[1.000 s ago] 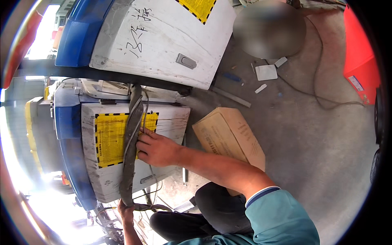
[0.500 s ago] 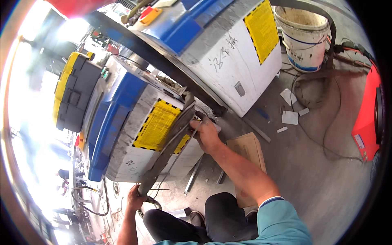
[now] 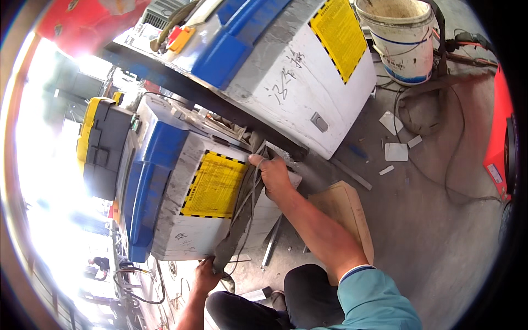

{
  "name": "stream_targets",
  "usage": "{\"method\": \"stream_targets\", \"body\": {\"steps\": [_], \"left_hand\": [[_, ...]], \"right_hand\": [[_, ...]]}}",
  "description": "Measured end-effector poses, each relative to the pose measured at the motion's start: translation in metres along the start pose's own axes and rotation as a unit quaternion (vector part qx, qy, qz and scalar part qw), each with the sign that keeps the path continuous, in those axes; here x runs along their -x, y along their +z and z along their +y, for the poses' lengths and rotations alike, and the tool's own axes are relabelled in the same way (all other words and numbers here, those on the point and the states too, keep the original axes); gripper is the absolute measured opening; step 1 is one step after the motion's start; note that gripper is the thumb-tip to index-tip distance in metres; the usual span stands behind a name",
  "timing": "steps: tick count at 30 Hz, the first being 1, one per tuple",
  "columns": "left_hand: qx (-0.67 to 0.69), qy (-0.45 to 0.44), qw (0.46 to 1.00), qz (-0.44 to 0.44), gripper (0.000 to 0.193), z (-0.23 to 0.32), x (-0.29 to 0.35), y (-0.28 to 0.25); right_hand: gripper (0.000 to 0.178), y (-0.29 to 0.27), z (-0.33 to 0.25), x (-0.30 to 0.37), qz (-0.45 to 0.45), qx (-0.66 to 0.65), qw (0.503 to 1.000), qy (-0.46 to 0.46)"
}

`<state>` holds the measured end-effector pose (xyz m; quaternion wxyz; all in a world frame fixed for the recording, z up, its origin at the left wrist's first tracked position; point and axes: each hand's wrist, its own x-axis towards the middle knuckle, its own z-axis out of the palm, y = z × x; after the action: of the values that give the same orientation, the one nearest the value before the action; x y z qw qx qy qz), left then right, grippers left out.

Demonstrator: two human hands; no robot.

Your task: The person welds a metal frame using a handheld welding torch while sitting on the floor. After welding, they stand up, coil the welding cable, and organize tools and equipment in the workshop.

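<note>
A long, dirty grey cable sleeve [image 3: 238, 226] slants across the front of a white cabinet with a blue top edge [image 3: 147, 192]. My left hand [image 3: 206, 276] is closed round its lower end, where dark cable shows below. Higher up, my right hand [image 3: 273, 173] is closed on the upper part of the sleeve, close to the cabinet's corner. A thin dark cable [image 3: 250, 213] runs loosely alongside the sleeve from that hand. The fingertips of my right hand are partly hidden. Behind the sleeve, a yellow label [image 3: 215, 184] with a black striped border is stuck on the cabinet.
A second white and blue cabinet [image 3: 308, 93] stands beyond a dark metal beam [image 3: 203, 99]. A grey and yellow toolbox [image 3: 104, 146] sits at the left. Cardboard [image 3: 344, 212], tile pieces [image 3: 396, 152], a stained bucket [image 3: 399, 47] and a red machine [image 3: 498, 137] are on the right.
The view has shifted a little. My right hand stays high on the sleeve, its thumb now further across it. The sleeve hangs a bit steeper, with my left hand still at its lower end.
</note>
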<state>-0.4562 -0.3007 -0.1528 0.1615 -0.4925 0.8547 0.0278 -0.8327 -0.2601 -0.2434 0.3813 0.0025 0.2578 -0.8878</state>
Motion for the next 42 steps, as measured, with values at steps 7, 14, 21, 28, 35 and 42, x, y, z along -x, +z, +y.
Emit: {"method": "stream_targets", "body": {"steps": [7, 14, 21, 28, 35, 42], "left_hand": [[-0.142, 0.314, 0.93, 0.126, 0.037, 0.12, -0.014, -0.042], [-0.345, 0.467, 0.735, 0.349, 0.037, 0.268, -0.151, -0.052], [-0.382, 0.436, 0.768, 0.272, 0.02, 0.281, -0.184, -0.042], [-0.36, 0.447, 0.784, 0.237, 0.023, 0.254, -0.18, -0.043], [-0.239, 0.49, 0.777, 0.316, 0.042, 0.246, -0.159, -0.032], [0.036, 0.372, 0.92, 0.118, 0.083, 0.185, -0.098, 0.008]], "right_hand": [[0.056, -0.051, 0.01, -0.023, 0.108, 0.28, 0.944, -0.137], [0.063, -0.042, 0.027, -0.003, 0.195, 0.423, 0.882, -0.073], [0.057, -0.071, 0.025, -0.015, 0.118, 0.525, 0.84, -0.067], [0.056, -0.06, 0.025, 0.0, 0.057, 0.532, 0.844, -0.041], [0.061, -0.066, 0.042, -0.008, 0.083, 0.476, 0.872, -0.075], [0.061, -0.059, 0.036, -0.022, -0.021, 0.278, 0.951, -0.131]]}}
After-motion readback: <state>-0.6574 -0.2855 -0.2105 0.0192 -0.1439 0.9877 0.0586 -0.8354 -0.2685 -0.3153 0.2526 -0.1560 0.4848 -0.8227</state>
